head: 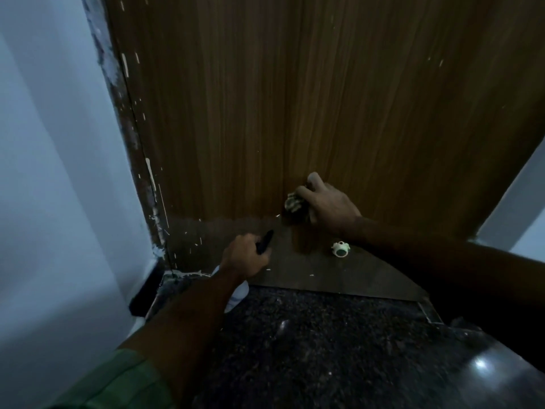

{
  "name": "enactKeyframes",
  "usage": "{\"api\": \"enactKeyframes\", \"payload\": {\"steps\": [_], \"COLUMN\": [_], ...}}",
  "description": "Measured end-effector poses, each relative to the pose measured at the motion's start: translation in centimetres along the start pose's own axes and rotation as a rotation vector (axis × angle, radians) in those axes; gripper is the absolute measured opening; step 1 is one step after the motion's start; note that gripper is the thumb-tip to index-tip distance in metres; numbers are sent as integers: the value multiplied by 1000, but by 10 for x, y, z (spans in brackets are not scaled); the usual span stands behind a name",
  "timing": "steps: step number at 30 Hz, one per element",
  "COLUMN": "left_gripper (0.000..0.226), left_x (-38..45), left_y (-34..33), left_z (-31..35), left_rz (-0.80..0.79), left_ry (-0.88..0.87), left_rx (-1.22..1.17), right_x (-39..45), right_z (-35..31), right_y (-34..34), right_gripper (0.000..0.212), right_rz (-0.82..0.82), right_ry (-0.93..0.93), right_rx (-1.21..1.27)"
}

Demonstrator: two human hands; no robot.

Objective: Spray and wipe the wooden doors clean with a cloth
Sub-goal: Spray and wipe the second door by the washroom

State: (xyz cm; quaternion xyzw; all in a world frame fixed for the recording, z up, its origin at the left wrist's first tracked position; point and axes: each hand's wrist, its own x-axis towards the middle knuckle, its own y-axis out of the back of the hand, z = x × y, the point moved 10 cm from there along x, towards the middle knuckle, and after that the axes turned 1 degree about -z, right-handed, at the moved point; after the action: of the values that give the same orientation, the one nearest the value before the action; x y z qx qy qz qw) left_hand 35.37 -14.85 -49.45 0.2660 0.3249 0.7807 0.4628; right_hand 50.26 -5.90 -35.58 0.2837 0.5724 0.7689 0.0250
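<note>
Head view, looking down at the base of a door. Dim light.

Far left: pale wall [53, 172], then the door frame [129, 125] with white paint smears and flecks running down it.

Left hand [244, 258] is low, near the bottom of the door, fingers curled around the black top of a spray bottle [236, 293]. Black nozzle points toward the door. The bottle's pale body shows under the wrist, mostly hidden by the forearm. Green sleeve [118, 382] at the bottom-left edge.

Centre: wooden door [295, 98], brown with vertical grain, fills most of the view. A darker band [224, 243] runs across its bottom, speckled with white paint flecks. Can't tell if that band is a kick plate or a reflection in the floor.

Right hand [330, 205] is closed around a bunched cloth [293, 205], pressing it against the door's lower part, just above the dark band. The cloth is patterned, light and dark; only its left portion shows past the fingers.

Just below the right hand: a small round white door stopper [341, 249] with a dark centre, near the door base.

Bottom: dark speckled floor [309, 349], glossy, with a light glare at lower right. Another pale wall [528, 202] at the far right edge.
</note>
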Motion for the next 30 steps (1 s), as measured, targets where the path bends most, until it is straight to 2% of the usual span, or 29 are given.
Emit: {"api": "enactKeyframes", "payload": {"steps": [4,11,17,19,20,21,22,24,27,28,30], "left_gripper": [20,37,25,34,30,21,22,37,36,33,29], "left_x": [-4,-2,2,0,0,-1,-3,-1,0,0,0], "left_y": [7,16,15,13,14,15,18,26,37,39,44], "left_z": [-9,-26,-26,-27,-28,-28,-28,-29,-31,-32,-34], "left_rz": [-32,-22,-101,-110,-126,-142,-145,-87,9,30,53], "left_ry": [-20,6,-6,-13,-13,-15,-12,-11,-9,-9,-4], "left_rx": [65,133,333,356,339,317,293,263,199,189,157], "right_x": [3,-11,-17,-18,-18,-19,-18,-16,-9,-3,12], "right_z": [-10,-22,-25,-29,-30,-33,-36,-51,-84,-89,-90], "right_y": [-12,-64,-91,-91,-94,-101,-108,-131,-161,-156,-126], "right_gripper": [61,52,53,48,44,41,39,37,43,42,42], "right_rz": [-62,-5,131,159,154,131,102,-13,-168,-141,62], "right_ry": [51,-31,-205,-183,-150,-115,-86,-14,147,137,59], "right_rx": [-63,153,391,405,403,395,387,339,147,172,293]}}
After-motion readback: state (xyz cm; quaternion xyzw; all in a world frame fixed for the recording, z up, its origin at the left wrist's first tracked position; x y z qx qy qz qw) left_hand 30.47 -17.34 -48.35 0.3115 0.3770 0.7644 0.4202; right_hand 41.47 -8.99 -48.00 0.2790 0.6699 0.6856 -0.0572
